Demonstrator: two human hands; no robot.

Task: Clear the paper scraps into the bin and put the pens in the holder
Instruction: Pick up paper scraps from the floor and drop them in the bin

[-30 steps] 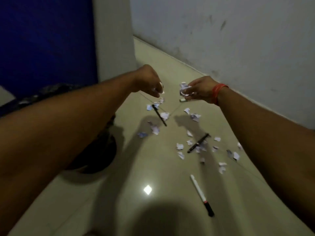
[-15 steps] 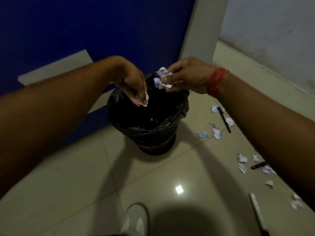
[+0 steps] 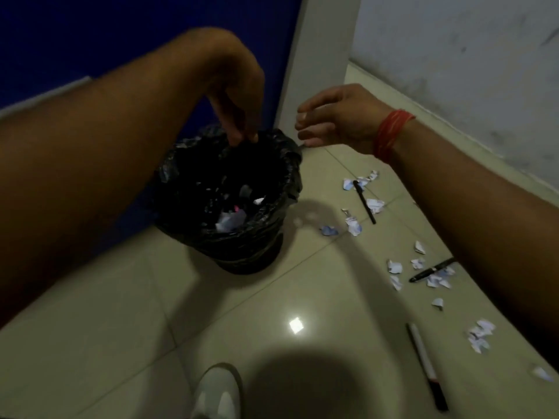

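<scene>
A bin [image 3: 181, 176] lined with a black bag stands on the tiled floor, with several paper scraps [image 3: 230, 220] lying inside it. My left hand [image 3: 236, 95] hangs over the bin's far rim, fingers pointing down and empty. To the right of the rim is my right hand [image 3: 335, 119], fingers spread, holding nothing. More paper scraps [image 3: 354, 225] are strewn over the floor to the right. Among them lie a black pen [image 3: 364, 201], a second black pen [image 3: 431, 270] and a white marker with a black cap [image 3: 425, 364]. No pen holder is in view.
A dark blue wall panel [image 3: 121, 34] rises behind the bin, beside a pale pillar [image 3: 320, 49] and a grey wall [image 3: 469, 71] at the right. A white shoe [image 3: 217, 394] shows at the bottom edge.
Both hands carried scraps from the floor to the bin and let them go; the scraps now lie inside, and the fingers have spread apart.
</scene>
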